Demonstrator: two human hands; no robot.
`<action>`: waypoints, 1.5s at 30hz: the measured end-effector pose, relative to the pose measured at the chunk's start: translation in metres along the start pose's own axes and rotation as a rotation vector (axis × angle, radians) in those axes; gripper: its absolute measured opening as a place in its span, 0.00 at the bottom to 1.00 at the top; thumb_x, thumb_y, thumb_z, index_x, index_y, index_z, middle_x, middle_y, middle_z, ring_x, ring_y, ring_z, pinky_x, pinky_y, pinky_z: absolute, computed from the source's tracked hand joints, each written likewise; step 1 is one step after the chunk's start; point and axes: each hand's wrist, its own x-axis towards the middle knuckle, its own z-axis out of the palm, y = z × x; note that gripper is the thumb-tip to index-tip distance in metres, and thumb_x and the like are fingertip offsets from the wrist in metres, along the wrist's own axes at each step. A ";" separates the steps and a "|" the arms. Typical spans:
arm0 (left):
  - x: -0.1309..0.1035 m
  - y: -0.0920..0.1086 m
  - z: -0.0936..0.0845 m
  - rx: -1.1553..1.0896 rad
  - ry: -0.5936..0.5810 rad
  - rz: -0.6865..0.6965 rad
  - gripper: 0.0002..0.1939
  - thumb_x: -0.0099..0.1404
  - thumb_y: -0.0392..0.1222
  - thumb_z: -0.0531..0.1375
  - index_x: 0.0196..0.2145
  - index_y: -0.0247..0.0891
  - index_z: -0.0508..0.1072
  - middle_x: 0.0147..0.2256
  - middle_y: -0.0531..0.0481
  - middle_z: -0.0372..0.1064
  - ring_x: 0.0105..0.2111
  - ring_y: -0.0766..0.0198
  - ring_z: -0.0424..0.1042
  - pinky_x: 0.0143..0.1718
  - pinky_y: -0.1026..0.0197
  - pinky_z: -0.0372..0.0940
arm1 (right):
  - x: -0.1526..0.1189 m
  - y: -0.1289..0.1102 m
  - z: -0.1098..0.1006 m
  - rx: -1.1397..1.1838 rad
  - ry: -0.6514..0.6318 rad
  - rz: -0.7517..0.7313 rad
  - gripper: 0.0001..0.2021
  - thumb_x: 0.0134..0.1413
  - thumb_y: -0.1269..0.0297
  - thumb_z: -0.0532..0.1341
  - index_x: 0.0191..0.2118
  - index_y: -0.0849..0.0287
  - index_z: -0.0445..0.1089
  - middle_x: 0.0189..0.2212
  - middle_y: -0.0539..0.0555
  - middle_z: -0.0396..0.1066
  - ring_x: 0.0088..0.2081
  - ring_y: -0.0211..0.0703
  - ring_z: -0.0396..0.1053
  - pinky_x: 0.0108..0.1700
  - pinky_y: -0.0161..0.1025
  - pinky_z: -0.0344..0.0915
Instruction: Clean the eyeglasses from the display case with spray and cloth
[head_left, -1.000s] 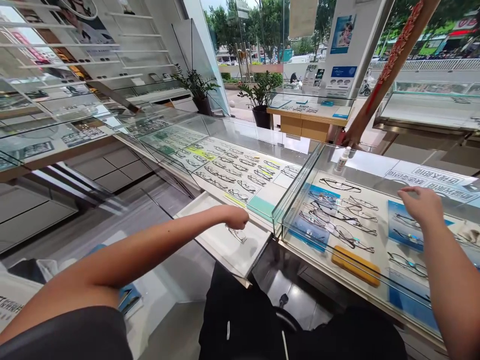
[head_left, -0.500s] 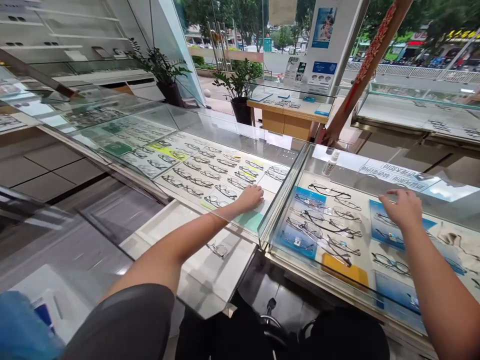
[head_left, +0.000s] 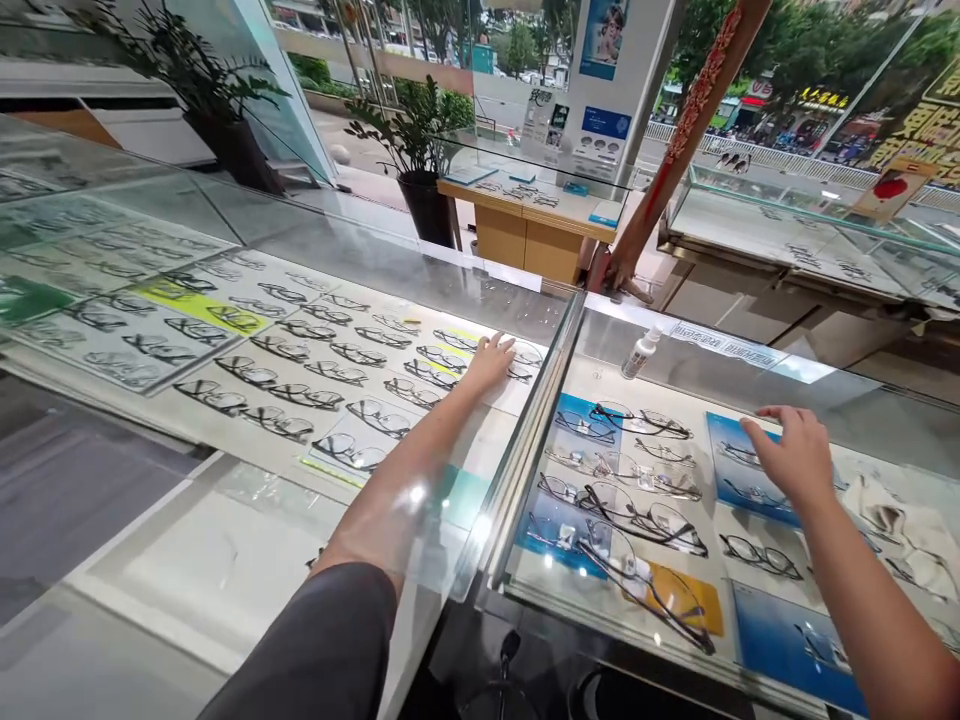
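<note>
Inside case, left hand (head_left: 491, 362) open on glasses (head_left: 517, 362); right hand (head_left: 795, 455) open atop glass.

The left hand (head_left: 491, 360) reaches inside the glass display case (head_left: 420, 270), fingers spread among rows of eyeglasses (head_left: 360, 355). The right hand (head_left: 795, 455) rests open on the neighbouring case's glass surface (head_left: 885, 420), above loose frames (head_left: 637, 505); a small spray bottle (head_left: 641, 352) stands near.
</note>
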 end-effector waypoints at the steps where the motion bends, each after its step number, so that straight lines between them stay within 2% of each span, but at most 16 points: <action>1: 0.004 -0.003 0.002 -0.009 -0.014 0.011 0.17 0.65 0.28 0.55 0.43 0.38 0.82 0.71 0.40 0.64 0.75 0.38 0.50 0.67 0.32 0.51 | 0.000 0.001 0.000 0.004 0.002 -0.003 0.29 0.58 0.38 0.55 0.50 0.54 0.75 0.54 0.65 0.71 0.57 0.69 0.66 0.60 0.61 0.64; 5: 0.015 -0.007 0.006 -0.042 -0.064 0.070 0.15 0.60 0.27 0.58 0.37 0.39 0.82 0.66 0.45 0.72 0.73 0.42 0.52 0.68 0.35 0.49 | 0.000 0.001 0.000 0.003 0.001 -0.003 0.27 0.59 0.38 0.55 0.50 0.53 0.75 0.53 0.64 0.71 0.57 0.67 0.66 0.60 0.60 0.63; 8: 0.019 -0.003 0.004 -0.059 -0.086 0.095 0.13 0.60 0.28 0.59 0.36 0.38 0.82 0.57 0.40 0.79 0.68 0.42 0.59 0.66 0.37 0.49 | 0.000 0.000 0.000 -0.009 -0.003 -0.002 0.26 0.59 0.39 0.55 0.50 0.53 0.74 0.53 0.64 0.71 0.57 0.68 0.66 0.60 0.60 0.63; 11: 0.019 0.002 -0.001 -0.064 -0.103 0.083 0.11 0.60 0.30 0.59 0.34 0.36 0.82 0.49 0.34 0.81 0.59 0.42 0.66 0.61 0.39 0.52 | 0.000 -0.002 0.000 -0.016 0.001 0.007 0.25 0.60 0.40 0.55 0.50 0.52 0.74 0.54 0.64 0.71 0.58 0.68 0.66 0.59 0.60 0.63; 15: 0.008 0.012 -0.013 -0.053 -0.111 0.040 0.11 0.64 0.32 0.59 0.35 0.34 0.83 0.42 0.29 0.80 0.53 0.42 0.67 0.57 0.39 0.53 | -0.001 -0.005 0.002 -0.003 0.019 0.002 0.24 0.60 0.40 0.54 0.49 0.52 0.73 0.54 0.64 0.71 0.57 0.67 0.66 0.58 0.58 0.63; 18: -0.011 0.022 -0.029 -0.035 -0.104 -0.007 0.10 0.66 0.34 0.59 0.36 0.35 0.83 0.40 0.30 0.79 0.51 0.43 0.66 0.55 0.41 0.53 | -0.001 -0.005 0.003 0.010 0.007 0.003 0.23 0.60 0.42 0.54 0.48 0.53 0.73 0.54 0.63 0.71 0.56 0.66 0.66 0.57 0.58 0.64; 23: -0.068 0.045 -0.063 -0.013 -0.096 -0.112 0.12 0.71 0.38 0.57 0.41 0.36 0.82 0.46 0.32 0.80 0.53 0.44 0.65 0.53 0.44 0.55 | 0.001 -0.007 0.005 0.033 0.002 0.017 0.21 0.60 0.46 0.55 0.48 0.54 0.74 0.54 0.64 0.71 0.55 0.65 0.66 0.56 0.58 0.64; 26: -0.118 0.061 -0.083 -0.014 -0.131 -0.134 0.13 0.73 0.39 0.56 0.42 0.36 0.81 0.48 0.35 0.80 0.53 0.46 0.67 0.52 0.47 0.56 | 0.001 -0.009 0.004 0.058 -0.017 0.019 0.21 0.61 0.48 0.56 0.49 0.56 0.74 0.55 0.65 0.70 0.56 0.64 0.65 0.57 0.58 0.63; 29: -0.172 0.075 -0.103 -0.002 -0.183 -0.144 0.11 0.72 0.37 0.57 0.38 0.38 0.80 0.46 0.38 0.81 0.53 0.48 0.68 0.52 0.48 0.55 | -0.001 -0.011 0.001 0.100 -0.044 0.034 0.20 0.61 0.50 0.57 0.50 0.56 0.74 0.56 0.64 0.69 0.58 0.64 0.63 0.59 0.58 0.63; 34: -0.252 0.086 -0.134 0.032 -0.253 -0.167 0.08 0.70 0.38 0.60 0.35 0.39 0.79 0.43 0.39 0.81 0.51 0.46 0.69 0.50 0.48 0.55 | -0.002 -0.008 -0.001 0.188 -0.060 0.042 0.18 0.61 0.52 0.58 0.50 0.56 0.75 0.56 0.64 0.67 0.59 0.63 0.62 0.61 0.58 0.62; 38: -0.297 0.091 -0.164 0.057 -0.281 -0.147 0.06 0.69 0.39 0.63 0.34 0.40 0.79 0.43 0.40 0.81 0.51 0.46 0.69 0.52 0.47 0.54 | -0.003 -0.008 -0.005 0.272 -0.062 0.046 0.15 0.58 0.55 0.59 0.46 0.57 0.75 0.54 0.66 0.67 0.58 0.65 0.62 0.61 0.60 0.61; 41: -0.321 0.097 -0.193 0.009 -0.347 -0.091 0.04 0.68 0.39 0.64 0.33 0.41 0.79 0.42 0.44 0.81 0.51 0.49 0.70 0.54 0.48 0.53 | -0.008 -0.022 -0.016 0.366 -0.046 0.006 0.13 0.59 0.57 0.58 0.43 0.57 0.75 0.52 0.65 0.69 0.58 0.65 0.62 0.62 0.60 0.61; 45: -0.349 0.113 -0.237 -0.044 -0.434 -0.109 0.05 0.68 0.38 0.64 0.34 0.42 0.81 0.41 0.45 0.81 0.50 0.50 0.71 0.53 0.50 0.54 | -0.016 -0.069 -0.031 0.523 -0.041 -0.192 0.12 0.63 0.57 0.56 0.45 0.54 0.74 0.53 0.59 0.72 0.59 0.57 0.65 0.65 0.50 0.60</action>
